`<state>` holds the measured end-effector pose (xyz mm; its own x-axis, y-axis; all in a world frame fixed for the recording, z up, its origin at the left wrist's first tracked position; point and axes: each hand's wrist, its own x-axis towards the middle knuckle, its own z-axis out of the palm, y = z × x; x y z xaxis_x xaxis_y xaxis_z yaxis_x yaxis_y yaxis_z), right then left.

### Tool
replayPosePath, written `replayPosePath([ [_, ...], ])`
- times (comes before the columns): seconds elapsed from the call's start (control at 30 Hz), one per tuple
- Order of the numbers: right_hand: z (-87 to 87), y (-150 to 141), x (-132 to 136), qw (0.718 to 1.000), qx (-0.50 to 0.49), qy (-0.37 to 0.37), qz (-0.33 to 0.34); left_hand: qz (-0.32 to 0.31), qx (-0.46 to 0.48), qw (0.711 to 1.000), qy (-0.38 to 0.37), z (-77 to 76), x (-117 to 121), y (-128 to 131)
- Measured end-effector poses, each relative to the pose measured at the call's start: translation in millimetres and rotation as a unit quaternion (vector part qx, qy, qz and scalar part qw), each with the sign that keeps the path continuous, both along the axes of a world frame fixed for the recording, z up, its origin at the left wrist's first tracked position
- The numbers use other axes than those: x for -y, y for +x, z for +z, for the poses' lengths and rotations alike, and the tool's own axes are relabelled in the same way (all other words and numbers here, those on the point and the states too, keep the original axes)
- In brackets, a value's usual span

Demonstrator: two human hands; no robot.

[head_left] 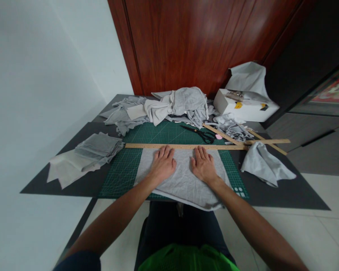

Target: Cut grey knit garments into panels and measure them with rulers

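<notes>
A piece of light grey fabric (183,177) lies spread on the green cutting mat (118,180), its lower edge hanging over the table's front. Across its upper edge runs a long wooden ruler (147,145). My left hand (163,163) rests flat on the fabric, fingers stretched out with the tips at the ruler. To its right, my right hand (203,164) also lies flat, its fingertips by the ruler's lower edge. Black-handled scissors (202,134) lie on the mat just beyond the ruler.
Folded grey cloth (97,148) lies at left, with a heap of fabric (183,103) along the back. A white box (243,105) stands back right. More wooden rulers (271,142), scraps (231,126) and a crumpled cloth (264,163) are on the right.
</notes>
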<state>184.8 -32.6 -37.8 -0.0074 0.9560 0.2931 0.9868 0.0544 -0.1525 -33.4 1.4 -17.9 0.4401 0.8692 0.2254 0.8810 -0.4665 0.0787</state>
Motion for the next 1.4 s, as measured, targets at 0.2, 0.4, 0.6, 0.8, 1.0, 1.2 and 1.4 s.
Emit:
replayPosePath([
  [0.2, -3.2, -1.0, 1.7, 1.0, 0.018, -0.014, -0.004, -0.001, 0.0, 1.0, 0.0, -2.0, 0.6, -0.7],
  [0.4, 5.8, 3.3, 17.5, 0.999, 0.029, -0.029, 0.018, -0.019, -0.012, 1.0, -0.02, 6.5, 10.3, -4.7],
  [0.6, 15.3, 7.7, 11.8, 1.0, 0.017, 0.016, 0.021, -0.023, -0.006, 0.999, -0.026, 19.0, 2.7, -7.6],
  [0.8, 8.4, 10.7, 11.2, 0.998, 0.008, 0.044, 0.032, -0.036, 0.002, 0.999, -0.009, 13.5, -0.7, -11.1],
  [1.0, 9.0, 11.8, 9.6, 0.999, -0.009, 0.036, 0.025, -0.035, 0.0, 0.999, -0.007, 9.9, 1.2, -8.5],
  [1.2, 7.7, 9.9, 7.6, 0.999, -0.014, 0.03, 0.019, -0.04, 0.005, 0.999, -0.006, 9.5, 0.6, -8.0],
  [1.4, 2.9, 10.6, 7.1, 0.999, -0.001, 0.032, 0.012, -0.043, 0.009, 0.999, -0.005, 7.8, 0.7, -8.3],
])
